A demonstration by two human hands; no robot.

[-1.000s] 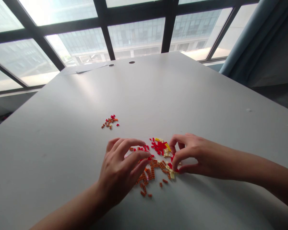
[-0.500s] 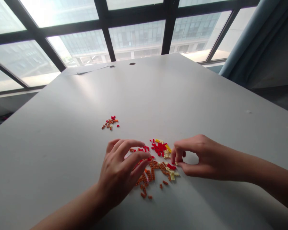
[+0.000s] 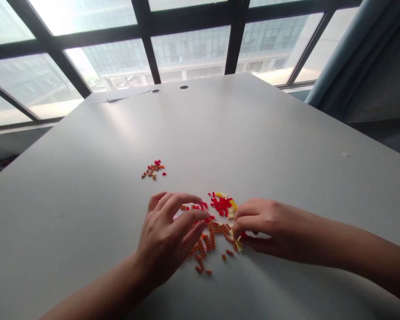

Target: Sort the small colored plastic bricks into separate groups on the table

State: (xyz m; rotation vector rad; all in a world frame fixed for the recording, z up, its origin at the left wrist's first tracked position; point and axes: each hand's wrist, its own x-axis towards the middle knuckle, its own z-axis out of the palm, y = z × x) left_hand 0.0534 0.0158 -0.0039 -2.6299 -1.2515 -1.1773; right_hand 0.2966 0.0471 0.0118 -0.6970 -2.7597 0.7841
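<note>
Left hand (image 3: pixel 166 235), fingers apart, overhangs scattered orange bricks (image 3: pixel 211 242); right hand (image 3: pixel 266 226), fingers together, hold unclear; red bricks (image 3: pixel 222 203) lie clustered, small pile (image 3: pixel 153 169) apart at centre-left.

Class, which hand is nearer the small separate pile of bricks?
Left: the left hand is below the small pile; the right hand is beyond the main pile.

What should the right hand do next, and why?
Probably lift the right hand slightly straight up: its fingertips sit at the edge of the loose plastic bricks, so dragging sideways could scatter them. Whether it is pinching a brick is hidden.
</note>
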